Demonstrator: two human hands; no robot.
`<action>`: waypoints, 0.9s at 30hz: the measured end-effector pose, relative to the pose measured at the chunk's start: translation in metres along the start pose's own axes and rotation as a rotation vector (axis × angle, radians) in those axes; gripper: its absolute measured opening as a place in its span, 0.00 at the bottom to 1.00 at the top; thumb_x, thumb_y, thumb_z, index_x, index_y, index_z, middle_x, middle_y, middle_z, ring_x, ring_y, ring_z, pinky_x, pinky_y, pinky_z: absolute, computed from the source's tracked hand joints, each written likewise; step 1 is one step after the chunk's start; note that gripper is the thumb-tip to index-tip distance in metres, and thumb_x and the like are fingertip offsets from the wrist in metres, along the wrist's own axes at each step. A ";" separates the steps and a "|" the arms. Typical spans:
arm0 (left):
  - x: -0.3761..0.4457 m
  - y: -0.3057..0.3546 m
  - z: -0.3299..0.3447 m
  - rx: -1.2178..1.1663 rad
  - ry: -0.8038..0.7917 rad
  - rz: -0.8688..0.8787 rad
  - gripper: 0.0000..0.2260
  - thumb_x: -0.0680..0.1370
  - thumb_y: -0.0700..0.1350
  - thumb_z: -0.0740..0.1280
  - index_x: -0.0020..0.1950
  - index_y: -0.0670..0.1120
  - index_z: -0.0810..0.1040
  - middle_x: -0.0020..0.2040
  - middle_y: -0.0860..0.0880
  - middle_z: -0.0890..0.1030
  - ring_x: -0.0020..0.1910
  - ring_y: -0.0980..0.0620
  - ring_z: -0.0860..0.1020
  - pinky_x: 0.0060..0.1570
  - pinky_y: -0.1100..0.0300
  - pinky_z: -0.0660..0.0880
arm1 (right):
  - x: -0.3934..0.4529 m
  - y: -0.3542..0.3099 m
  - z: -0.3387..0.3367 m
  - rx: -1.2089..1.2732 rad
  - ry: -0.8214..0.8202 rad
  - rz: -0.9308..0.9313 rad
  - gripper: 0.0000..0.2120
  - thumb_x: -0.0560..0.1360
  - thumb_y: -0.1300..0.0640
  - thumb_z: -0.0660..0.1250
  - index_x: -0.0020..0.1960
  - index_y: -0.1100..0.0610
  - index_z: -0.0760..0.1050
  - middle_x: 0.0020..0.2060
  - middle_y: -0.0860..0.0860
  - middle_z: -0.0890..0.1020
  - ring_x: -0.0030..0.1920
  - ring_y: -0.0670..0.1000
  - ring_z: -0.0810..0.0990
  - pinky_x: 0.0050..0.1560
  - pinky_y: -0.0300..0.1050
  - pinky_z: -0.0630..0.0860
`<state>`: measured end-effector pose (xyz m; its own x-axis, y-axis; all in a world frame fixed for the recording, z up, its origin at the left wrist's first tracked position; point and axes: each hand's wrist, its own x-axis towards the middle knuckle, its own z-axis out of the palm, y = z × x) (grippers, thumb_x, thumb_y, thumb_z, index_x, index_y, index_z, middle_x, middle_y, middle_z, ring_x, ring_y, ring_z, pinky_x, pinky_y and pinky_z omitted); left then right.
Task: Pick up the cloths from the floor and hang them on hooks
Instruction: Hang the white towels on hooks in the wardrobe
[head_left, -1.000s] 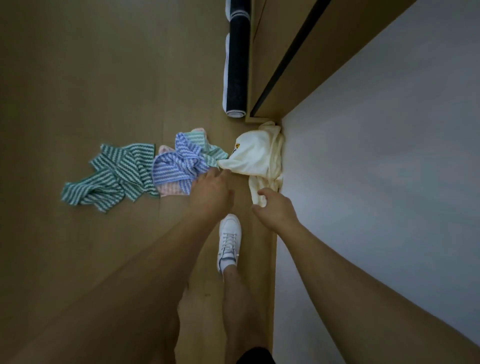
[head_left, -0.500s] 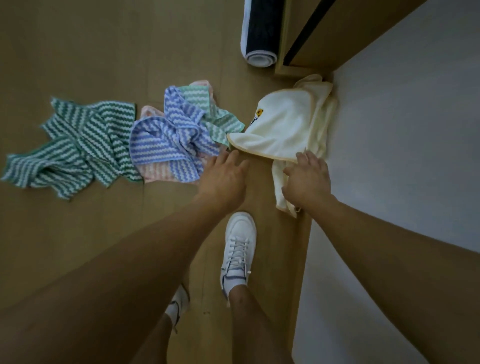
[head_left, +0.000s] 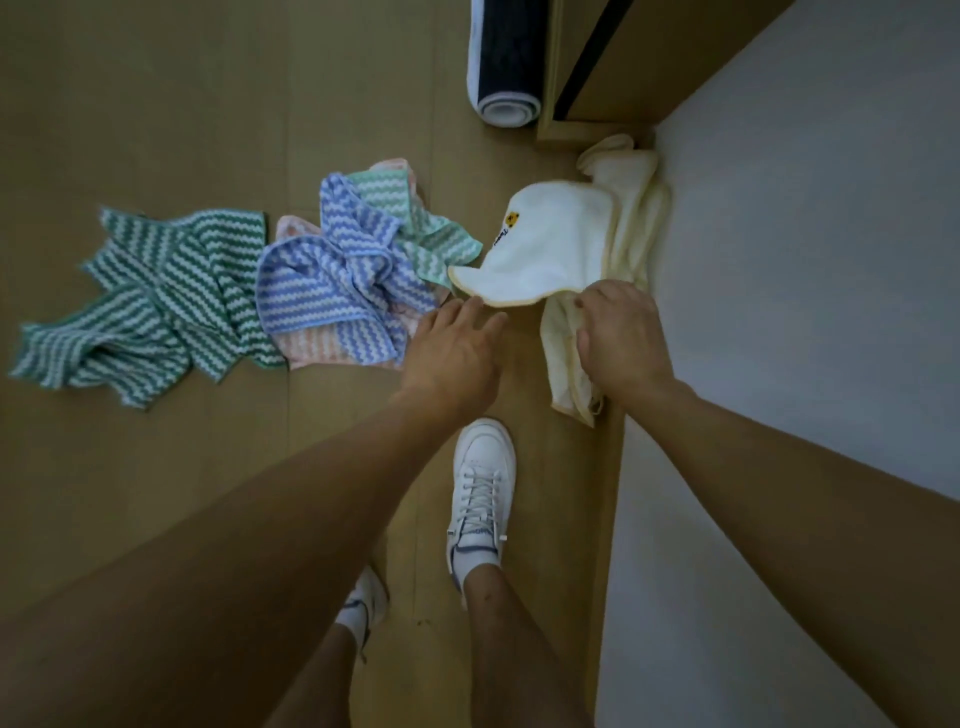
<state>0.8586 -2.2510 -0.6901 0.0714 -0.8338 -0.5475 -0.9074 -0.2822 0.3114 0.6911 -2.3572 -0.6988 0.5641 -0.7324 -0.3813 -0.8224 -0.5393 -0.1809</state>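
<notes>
Both hands have closed onto the cream cloth.

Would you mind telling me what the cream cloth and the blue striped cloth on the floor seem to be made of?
Cream cloth: probably soft, matt terry or microfibre; it looks plush, with a stitched yellowish border and a small embroidered badge. Blue striped cloth: likely microfibre in a ribbed zigzag weave, matt, crumpling in loose folds.

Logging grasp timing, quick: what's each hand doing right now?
Left hand: open, fingers stretched toward the cream cloth edge, holding nothing.
Right hand: on the cream cloth, fingers curled; whether it grips cannot be told.
</notes>
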 end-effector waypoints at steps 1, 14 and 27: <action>-0.003 0.003 -0.009 0.000 0.018 0.010 0.26 0.79 0.50 0.63 0.76 0.49 0.62 0.76 0.43 0.63 0.75 0.42 0.60 0.71 0.47 0.59 | -0.002 -0.004 -0.015 0.081 0.036 -0.007 0.11 0.74 0.65 0.63 0.55 0.61 0.78 0.51 0.56 0.79 0.55 0.56 0.75 0.57 0.46 0.69; -0.093 0.043 -0.171 -0.186 0.159 0.070 0.27 0.76 0.49 0.69 0.74 0.48 0.66 0.71 0.46 0.70 0.67 0.42 0.71 0.64 0.47 0.68 | -0.082 -0.097 -0.208 0.489 0.097 0.026 0.10 0.72 0.61 0.70 0.52 0.54 0.78 0.46 0.50 0.83 0.48 0.53 0.81 0.48 0.52 0.78; -0.279 0.045 -0.406 -0.339 0.363 0.148 0.07 0.78 0.44 0.65 0.45 0.42 0.80 0.39 0.43 0.81 0.40 0.41 0.78 0.37 0.51 0.71 | -0.189 -0.235 -0.457 0.567 0.230 -0.070 0.05 0.74 0.56 0.71 0.48 0.55 0.83 0.40 0.48 0.84 0.43 0.46 0.80 0.45 0.47 0.77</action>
<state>0.9659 -2.2234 -0.2081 0.1463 -0.9704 -0.1923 -0.7380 -0.2365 0.6320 0.8112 -2.2822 -0.1705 0.5673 -0.8083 -0.1573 -0.6584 -0.3304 -0.6763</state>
